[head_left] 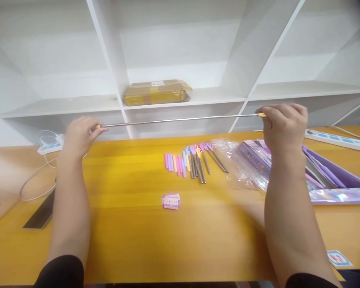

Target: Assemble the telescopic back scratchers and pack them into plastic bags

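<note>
A long thin metal telescopic rod (180, 119) with yellow ends stretches level above the table, likely an extended back scratcher like those below. Its left end is pinched in my left hand (81, 134); my right hand (286, 124) grips the other end, so both tips are mostly covered. Below it lie several telescopic back scratchers (199, 162) with purple, pink, blue and yellow claw heads. Beside them is a row of pastel handle tubes (175, 164). Nearer me rests a small stack of pink and purple printed cards (171, 201).
Clear plastic bags (243, 162) and a purple box (342, 196) lie on the right of the wooden table (129, 240). Power strips (337, 139) stand at both sides. A dark phone-like slab (40, 214) is at left. A taped carton (156, 93) sits on the white shelf.
</note>
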### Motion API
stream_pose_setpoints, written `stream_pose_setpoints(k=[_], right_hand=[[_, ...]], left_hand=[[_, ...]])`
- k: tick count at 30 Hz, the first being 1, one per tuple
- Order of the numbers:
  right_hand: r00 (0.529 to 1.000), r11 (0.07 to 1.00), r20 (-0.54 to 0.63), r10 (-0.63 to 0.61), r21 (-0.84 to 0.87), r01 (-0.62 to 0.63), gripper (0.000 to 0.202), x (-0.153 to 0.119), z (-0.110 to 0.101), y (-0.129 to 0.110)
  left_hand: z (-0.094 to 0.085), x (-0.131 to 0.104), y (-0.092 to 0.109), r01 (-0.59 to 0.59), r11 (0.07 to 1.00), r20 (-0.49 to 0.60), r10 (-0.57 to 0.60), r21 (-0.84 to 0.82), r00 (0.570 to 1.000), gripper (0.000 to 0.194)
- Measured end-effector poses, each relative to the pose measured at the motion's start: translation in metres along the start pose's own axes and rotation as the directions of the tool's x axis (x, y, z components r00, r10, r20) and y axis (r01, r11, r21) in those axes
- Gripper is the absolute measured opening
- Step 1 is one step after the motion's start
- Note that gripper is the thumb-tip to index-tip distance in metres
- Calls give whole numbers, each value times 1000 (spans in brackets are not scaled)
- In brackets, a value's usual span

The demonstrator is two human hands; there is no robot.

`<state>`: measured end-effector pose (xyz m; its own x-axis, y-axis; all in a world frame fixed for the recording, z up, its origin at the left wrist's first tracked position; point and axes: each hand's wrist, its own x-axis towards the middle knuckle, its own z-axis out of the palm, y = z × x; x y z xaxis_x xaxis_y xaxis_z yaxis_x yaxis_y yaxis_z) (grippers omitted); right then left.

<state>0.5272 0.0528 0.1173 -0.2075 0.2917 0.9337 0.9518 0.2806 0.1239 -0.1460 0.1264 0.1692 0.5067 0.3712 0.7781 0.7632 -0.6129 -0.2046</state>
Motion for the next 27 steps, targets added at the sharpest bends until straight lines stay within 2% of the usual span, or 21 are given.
stream_pose_setpoints(k=[5,8,11,16,22,27], right_hand=[[995,997,82,59,39,-63,18,-2,3,-1],[984,992,123,126,-20,-124,23,-3,1,-8],[971,975,112,209,-97,-199,30,-2,-3,-19],[894,920,222,390,-133,-368,28,5,-9,-28],[800,840,257,542,-159,-518,38,12,-10,-17],[779,812,233,583,-202,-547,36,13,-7,-4]], left_hand=[[-5,-5,-2,81,996,8,-81,-21,997,42],[-13,-4,3,159,987,54,-158,-12,986,46],[-18,-2,9,221,975,108,-222,21,969,53],[-9,2,8,260,965,67,-260,9,963,61],[-2,5,7,239,970,-8,-238,40,971,65],[-6,8,15,220,975,25,-220,12,975,67]])
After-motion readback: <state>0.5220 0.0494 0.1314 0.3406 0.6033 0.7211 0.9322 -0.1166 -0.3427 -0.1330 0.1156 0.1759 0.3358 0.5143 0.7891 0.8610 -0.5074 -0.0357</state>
